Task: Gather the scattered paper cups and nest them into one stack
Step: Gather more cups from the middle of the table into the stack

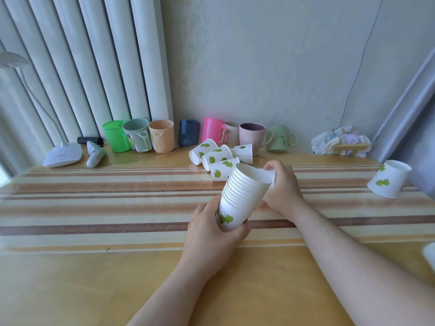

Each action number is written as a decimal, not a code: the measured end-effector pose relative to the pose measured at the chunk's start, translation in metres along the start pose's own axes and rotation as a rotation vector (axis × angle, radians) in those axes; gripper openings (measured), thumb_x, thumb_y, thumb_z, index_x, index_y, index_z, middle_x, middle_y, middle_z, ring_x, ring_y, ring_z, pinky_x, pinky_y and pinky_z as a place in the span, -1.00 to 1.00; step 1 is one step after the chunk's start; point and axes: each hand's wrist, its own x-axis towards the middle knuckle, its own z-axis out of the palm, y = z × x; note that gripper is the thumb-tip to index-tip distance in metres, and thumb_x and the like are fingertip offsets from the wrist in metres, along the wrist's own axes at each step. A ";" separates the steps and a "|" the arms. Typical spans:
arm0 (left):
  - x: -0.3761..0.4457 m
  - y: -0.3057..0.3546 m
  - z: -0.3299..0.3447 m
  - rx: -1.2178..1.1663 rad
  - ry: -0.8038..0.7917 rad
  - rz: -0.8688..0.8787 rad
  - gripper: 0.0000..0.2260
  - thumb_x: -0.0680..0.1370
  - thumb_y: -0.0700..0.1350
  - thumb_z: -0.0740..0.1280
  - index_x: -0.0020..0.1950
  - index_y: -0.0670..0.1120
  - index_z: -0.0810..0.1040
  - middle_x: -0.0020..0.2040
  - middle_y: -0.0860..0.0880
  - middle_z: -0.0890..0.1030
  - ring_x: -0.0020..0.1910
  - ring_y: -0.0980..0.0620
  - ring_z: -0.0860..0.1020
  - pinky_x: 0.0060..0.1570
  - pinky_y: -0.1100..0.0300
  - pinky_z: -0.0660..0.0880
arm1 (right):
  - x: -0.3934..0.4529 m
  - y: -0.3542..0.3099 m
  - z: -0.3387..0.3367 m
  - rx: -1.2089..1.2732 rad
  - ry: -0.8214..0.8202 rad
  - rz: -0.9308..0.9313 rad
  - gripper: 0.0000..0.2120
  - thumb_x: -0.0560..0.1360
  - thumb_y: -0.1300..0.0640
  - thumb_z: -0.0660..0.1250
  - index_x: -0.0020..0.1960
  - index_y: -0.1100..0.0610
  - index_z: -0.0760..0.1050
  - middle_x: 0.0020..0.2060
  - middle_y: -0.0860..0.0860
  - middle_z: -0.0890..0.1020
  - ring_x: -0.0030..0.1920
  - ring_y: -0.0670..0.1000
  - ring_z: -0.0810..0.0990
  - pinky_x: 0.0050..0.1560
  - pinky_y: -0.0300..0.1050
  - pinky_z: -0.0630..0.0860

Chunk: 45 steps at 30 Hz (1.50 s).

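A stack of white paper cups with green leaf prints (242, 194) tilts to the upper right above the striped table. My left hand (211, 234) grips the stack's bottom cup. My right hand (281, 188) is closed on a single paper cup (270, 175) held at the stack's open mouth, mostly hidden by the fingers. Several loose paper cups (217, 156) lie on their sides just behind the stack. Another paper cup (388, 178) stands upside down and tilted at the far right edge.
A row of coloured plastic and ceramic mugs (162, 136) lines the back wall. A white desk lamp (62, 154) and a white handheld device (94, 154) sit at the back left. A crumpled bag with a wooden piece (341, 142) lies at the back right.
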 end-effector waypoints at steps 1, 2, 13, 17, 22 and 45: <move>0.000 0.000 0.000 -0.001 0.000 0.001 -0.51 0.42 0.17 0.59 0.32 0.31 0.55 0.09 0.22 0.57 0.17 0.35 0.46 0.07 0.36 0.44 | -0.002 -0.001 -0.004 0.040 0.009 0.019 -0.48 0.35 0.28 0.53 0.18 -0.09 0.45 0.21 -0.01 0.44 0.22 0.10 0.48 0.06 -0.10 0.49; 0.000 0.001 -0.001 -0.004 0.002 0.002 -0.50 0.42 0.18 0.59 0.32 0.32 0.55 0.09 0.22 0.57 0.17 0.36 0.45 0.08 0.34 0.46 | -0.004 -0.003 -0.008 0.093 0.014 0.046 -0.51 0.37 0.28 0.52 0.15 -0.12 0.44 0.22 -0.02 0.40 0.21 0.07 0.48 -0.03 -0.16 0.49; 0.000 0.000 0.001 0.028 0.006 0.006 -0.59 0.42 0.17 0.61 0.21 0.28 0.58 0.04 0.17 0.60 0.11 0.22 0.53 -0.03 0.24 0.45 | -0.045 -0.041 -0.059 1.233 0.270 0.357 -0.53 0.57 0.01 0.51 0.45 -0.06 0.50 0.10 -0.01 0.66 -0.01 0.04 0.57 -0.07 -0.11 0.47; -0.002 0.004 0.001 0.023 0.002 0.015 -0.59 0.42 0.19 0.61 0.22 0.29 0.58 0.04 0.16 0.60 0.09 0.24 0.52 -0.03 0.24 0.45 | -0.057 -0.072 -0.073 1.397 0.182 0.224 -0.40 0.57 0.09 0.51 0.55 -0.02 0.40 0.10 0.00 0.77 0.22 0.14 0.73 0.08 0.04 0.63; -0.004 0.004 0.001 0.007 0.021 0.036 -0.53 0.39 0.15 0.63 0.25 0.34 0.58 0.03 0.16 0.60 0.09 0.39 0.46 -0.04 0.33 0.42 | -0.071 -0.094 -0.061 1.072 0.082 -0.018 -0.09 0.27 0.07 0.58 0.56 -0.15 0.32 0.17 0.00 0.74 0.03 -0.01 0.75 -0.07 -0.03 0.65; -0.004 0.005 -0.002 0.008 0.005 0.051 -0.56 0.39 0.12 0.64 0.21 0.32 0.60 -0.01 0.15 0.63 0.08 0.39 0.48 -0.06 0.31 0.42 | -0.088 -0.081 -0.043 0.908 -0.068 0.065 0.02 0.29 0.05 0.66 0.60 -0.30 0.20 0.30 0.04 0.70 0.21 -0.06 0.75 0.17 -0.05 0.67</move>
